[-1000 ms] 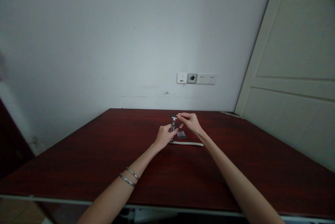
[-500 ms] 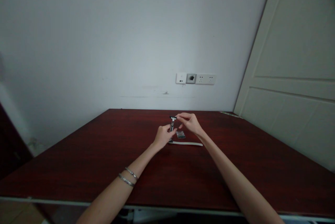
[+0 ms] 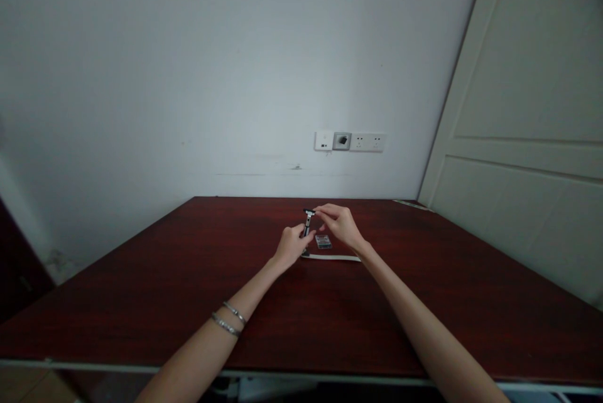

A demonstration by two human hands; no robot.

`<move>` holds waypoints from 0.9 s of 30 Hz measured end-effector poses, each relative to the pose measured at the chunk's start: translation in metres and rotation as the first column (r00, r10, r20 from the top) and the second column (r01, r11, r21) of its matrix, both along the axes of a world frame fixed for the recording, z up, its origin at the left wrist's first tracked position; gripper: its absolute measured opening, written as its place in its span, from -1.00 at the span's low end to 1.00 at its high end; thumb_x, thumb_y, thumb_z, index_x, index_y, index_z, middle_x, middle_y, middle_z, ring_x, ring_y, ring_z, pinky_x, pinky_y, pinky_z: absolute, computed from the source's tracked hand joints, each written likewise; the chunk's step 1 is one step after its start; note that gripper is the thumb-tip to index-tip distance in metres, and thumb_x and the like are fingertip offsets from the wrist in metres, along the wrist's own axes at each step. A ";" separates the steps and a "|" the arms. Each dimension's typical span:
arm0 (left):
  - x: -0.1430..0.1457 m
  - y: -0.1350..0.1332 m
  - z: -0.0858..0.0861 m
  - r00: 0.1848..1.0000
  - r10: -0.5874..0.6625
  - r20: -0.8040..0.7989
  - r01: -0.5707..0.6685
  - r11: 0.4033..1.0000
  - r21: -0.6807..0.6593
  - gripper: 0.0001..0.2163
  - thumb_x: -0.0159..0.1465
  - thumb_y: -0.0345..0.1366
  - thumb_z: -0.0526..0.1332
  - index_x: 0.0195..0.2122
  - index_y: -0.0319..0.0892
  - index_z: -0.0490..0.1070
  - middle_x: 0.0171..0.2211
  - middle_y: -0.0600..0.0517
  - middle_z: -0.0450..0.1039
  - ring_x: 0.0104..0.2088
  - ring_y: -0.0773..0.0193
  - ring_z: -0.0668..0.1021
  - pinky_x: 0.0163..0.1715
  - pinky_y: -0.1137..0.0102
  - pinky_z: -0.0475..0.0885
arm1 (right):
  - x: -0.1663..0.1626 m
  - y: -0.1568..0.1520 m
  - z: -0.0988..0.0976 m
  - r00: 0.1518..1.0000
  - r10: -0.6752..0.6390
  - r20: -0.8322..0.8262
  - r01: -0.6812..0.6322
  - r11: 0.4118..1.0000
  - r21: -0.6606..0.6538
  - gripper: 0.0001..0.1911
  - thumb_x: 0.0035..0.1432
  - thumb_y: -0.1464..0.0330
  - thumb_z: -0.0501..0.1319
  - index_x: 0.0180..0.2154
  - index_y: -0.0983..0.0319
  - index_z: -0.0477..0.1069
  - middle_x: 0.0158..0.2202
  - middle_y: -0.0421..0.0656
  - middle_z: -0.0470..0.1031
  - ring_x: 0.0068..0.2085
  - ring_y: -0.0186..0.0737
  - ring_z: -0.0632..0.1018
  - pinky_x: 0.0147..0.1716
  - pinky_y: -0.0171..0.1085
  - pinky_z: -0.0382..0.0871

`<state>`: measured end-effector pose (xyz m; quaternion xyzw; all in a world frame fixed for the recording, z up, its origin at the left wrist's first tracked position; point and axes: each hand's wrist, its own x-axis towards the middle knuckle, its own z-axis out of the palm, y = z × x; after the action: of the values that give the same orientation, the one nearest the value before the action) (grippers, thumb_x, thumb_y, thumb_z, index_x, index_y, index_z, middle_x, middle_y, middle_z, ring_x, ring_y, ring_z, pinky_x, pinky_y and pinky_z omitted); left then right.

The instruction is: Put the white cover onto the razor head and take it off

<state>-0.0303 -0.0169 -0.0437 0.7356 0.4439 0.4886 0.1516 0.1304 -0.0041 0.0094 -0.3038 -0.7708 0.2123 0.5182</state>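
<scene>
My left hand [image 3: 291,245] is closed around the handle of a small metal razor [image 3: 308,220], which stands upright over the dark red table [image 3: 141,290]. My right hand [image 3: 340,225] pinches the razor's head from the right with its fingertips. A small clear case [image 3: 323,241] lies on the table just below my right hand. A thin white strip [image 3: 335,257] lies flat in front of the case, near my right wrist. Two metal bangles [image 3: 230,319] sit on my left forearm.
The table reaches back to a white wall with a row of sockets [image 3: 349,141]. A pale door [image 3: 532,139] stands along the right side. The near table edge [image 3: 282,375] runs across the bottom of the view.
Both hands keep their hold on the razor. The whole view has drifted slightly to the left as my head turned; the hands' grip looks the same.
</scene>
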 end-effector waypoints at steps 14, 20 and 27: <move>-0.001 0.002 0.003 0.995 -0.077 0.063 0.083 0.991 -0.107 -0.73 0.17 -0.09 0.14 -0.43 -0.23 0.36 -0.61 0.06 0.41 -0.61 0.31 0.49 -0.58 0.49 0.33 | 0.006 0.002 0.004 0.981 -0.065 -0.185 0.055 0.997 -0.060 -0.58 0.00 0.09 0.19 -0.23 0.27 0.52 -0.18 -0.04 0.51 -0.40 -0.22 0.52 -0.62 -0.32 0.44; -0.008 0.016 0.008 0.942 -0.110 0.316 0.215 0.923 -0.320 -0.82 0.24 -0.26 0.11 -0.21 -0.25 0.29 -0.38 -0.10 0.51 -0.43 0.24 0.58 -0.44 0.42 0.44 | 0.015 0.007 0.003 0.948 -0.279 -0.151 0.273 0.960 -0.062 -0.56 0.03 0.07 0.15 -0.35 0.33 0.51 -0.35 -0.04 0.53 -0.55 -0.26 0.46 -0.70 -0.32 0.35; -0.012 0.021 0.018 0.785 -0.047 0.618 0.407 0.791 -0.457 -0.77 0.28 -0.28 0.06 -0.06 -0.24 0.21 -0.36 -0.11 0.53 -0.37 0.23 0.58 -0.40 0.38 0.45 | -0.002 -0.008 -0.005 0.797 -0.395 0.456 0.369 0.917 0.149 -0.71 0.09 0.15 0.13 -0.44 0.20 0.50 -0.36 -0.09 0.54 -0.33 -0.17 0.52 -0.44 -0.33 0.29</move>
<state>-0.0419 0.0042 -0.0258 0.5229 0.4045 0.5093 0.5510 0.1281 -0.0117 0.0041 -0.4818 -0.8025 0.0016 0.3519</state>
